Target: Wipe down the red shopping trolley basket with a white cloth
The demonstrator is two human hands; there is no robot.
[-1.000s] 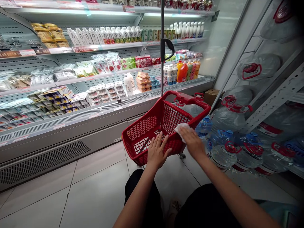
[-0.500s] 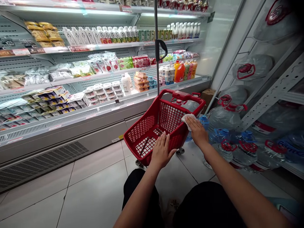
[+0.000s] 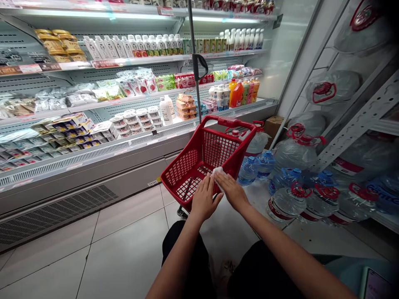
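Note:
A red plastic shopping cart (image 3: 177,174) with latticed sides stands on the floor in front of me. My left hand (image 3: 204,199) lies flat over the cart's near rim, fingers stretched out and nothing seen in it. Beside it, my right hand (image 3: 232,191) presses a white wipe (image 3: 218,170) against the near side rim, the fingers laid over the cloth. Both hands' fingertips nearly meet. Part of the cart's near wall is hidden behind the hands. The cart's handle (image 3: 229,122) rises at the far end, and a dark strip lies across the basket floor.
An open chiller (image 3: 124,160) stocked with dairy cups, cartons and bottles runs behind the cart. Large water bottles (image 3: 285,203) crowd the floor and a white rack (image 3: 346,128) on the right. A phone (image 3: 375,286) shows at the lower right corner.
My right hand has slid the wipe along the side rim toward me, close to my left hand. The cart has swung slightly left, and my left hand has shifted a little left with it.

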